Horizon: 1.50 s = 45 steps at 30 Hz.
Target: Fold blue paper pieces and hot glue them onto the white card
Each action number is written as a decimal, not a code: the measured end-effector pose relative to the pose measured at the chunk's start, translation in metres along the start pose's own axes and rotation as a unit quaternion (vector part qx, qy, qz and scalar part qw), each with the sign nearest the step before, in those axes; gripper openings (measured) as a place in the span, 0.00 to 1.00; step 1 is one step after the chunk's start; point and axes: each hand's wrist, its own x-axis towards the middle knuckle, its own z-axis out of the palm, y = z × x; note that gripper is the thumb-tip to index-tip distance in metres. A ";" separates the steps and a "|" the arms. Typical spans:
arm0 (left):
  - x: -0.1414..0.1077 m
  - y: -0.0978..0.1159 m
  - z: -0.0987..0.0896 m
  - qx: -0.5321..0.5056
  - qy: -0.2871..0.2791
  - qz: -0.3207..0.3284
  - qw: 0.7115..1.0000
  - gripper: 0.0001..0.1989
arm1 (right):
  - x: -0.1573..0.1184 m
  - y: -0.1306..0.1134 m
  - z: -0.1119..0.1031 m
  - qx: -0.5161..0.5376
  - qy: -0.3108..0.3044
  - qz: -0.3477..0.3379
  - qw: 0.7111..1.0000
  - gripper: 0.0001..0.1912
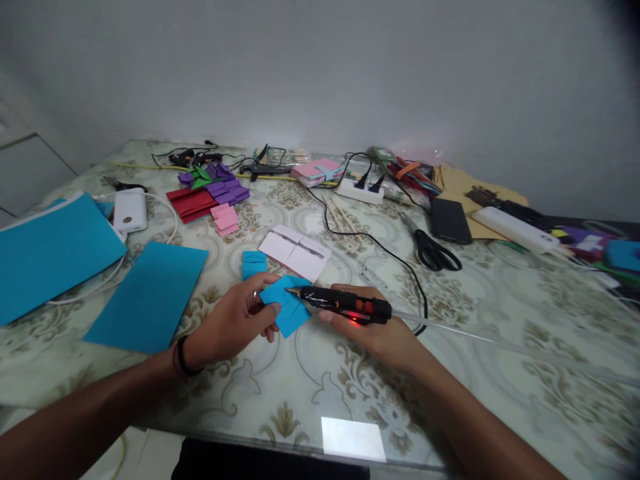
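Between its thumb and fingers, my left hand (245,313) pinches a piece of folded blue paper (291,315) with cut or creased lines on it. My right hand (373,327) is wrapped round a black glue gun (345,305) with a glowing red light and a long clear glue stick out of its back. The gun's nozzle points left and meets the blue paper, or hovers just over it. Just beyond my left hand lies a smaller blue paper piece (254,264). Behind the held paper is a folded white paper (295,252) with a dark strip.
Blue sheets (147,293) and a white power bank (131,210) lie left. Red folded paper (193,202) and pink pieces (225,220) sit further back. Black scissors (433,250) and a dark phone-like slab (451,221) are right. A black cord runs from the power strip (361,191).
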 end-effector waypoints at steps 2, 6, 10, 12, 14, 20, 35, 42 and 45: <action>0.000 0.000 0.000 -0.004 -0.001 -0.002 1.000 0.21 | 0.000 0.000 0.000 0.005 -0.002 0.001 1.000 0.16; -0.001 -0.001 0.000 -0.010 -0.012 0.012 1.000 0.19 | 0.000 0.000 0.001 -0.006 0.011 0.003 1.000 0.18; -0.001 -0.005 0.000 -0.015 -0.022 0.028 0.999 0.17 | 0.000 0.000 0.000 -0.018 0.014 0.012 1.000 0.18; -0.001 -0.005 -0.001 -0.008 -0.023 0.032 0.999 0.16 | 0.000 0.000 0.000 -0.019 0.018 0.024 0.999 0.19; -0.001 -0.005 -0.001 0.002 -0.024 0.034 0.999 0.16 | 0.000 0.000 0.001 -0.022 0.028 0.031 0.999 0.20; -0.002 -0.005 0.000 0.018 -0.016 0.027 0.999 0.17 | 0.000 0.000 0.002 -0.027 0.041 0.029 0.998 0.22; -0.003 -0.004 0.000 0.018 -0.022 0.028 0.999 0.19 | 0.000 -0.001 0.003 -0.035 0.062 0.036 0.997 0.22; -0.002 -0.005 0.000 0.014 -0.006 0.035 0.999 0.17 | 0.000 0.000 0.002 -0.026 0.038 0.040 0.998 0.21; -0.002 -0.006 -0.001 0.021 -0.003 0.037 0.999 0.18 | -0.001 0.001 0.002 -0.023 0.041 0.050 0.998 0.20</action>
